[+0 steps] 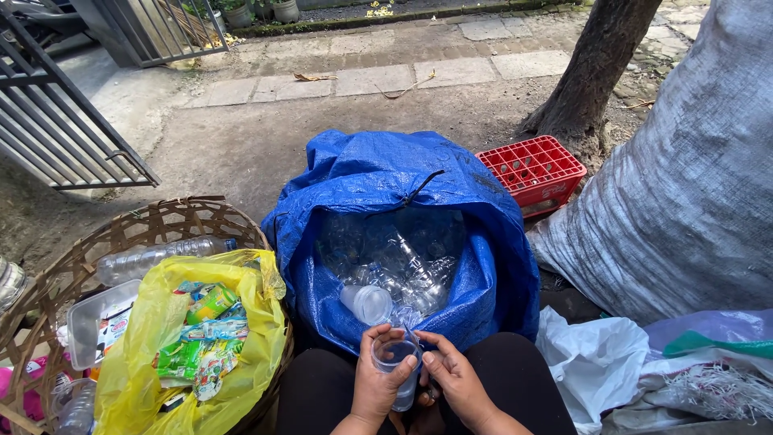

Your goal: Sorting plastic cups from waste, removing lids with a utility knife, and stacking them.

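1. A woven bamboo basket [161,221] is sitting at the left, holding a yellow plastic bag [153,338] of wrappers.
2. The left hand [372,388] is gripping a clear plastic cup [396,360], fingers wrapped around it, over the lap.
3. The right hand [456,376] is pinching the cup's rim.
4. Just beyond, a blue tarp sack [386,173] is lying open, full of clear cups.
5. A red plastic crate [531,169] is resting by the tree.

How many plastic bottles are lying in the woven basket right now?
2: one clear bottle across the woven basket top, one at its lower left. Others may hide under the yellow bag.
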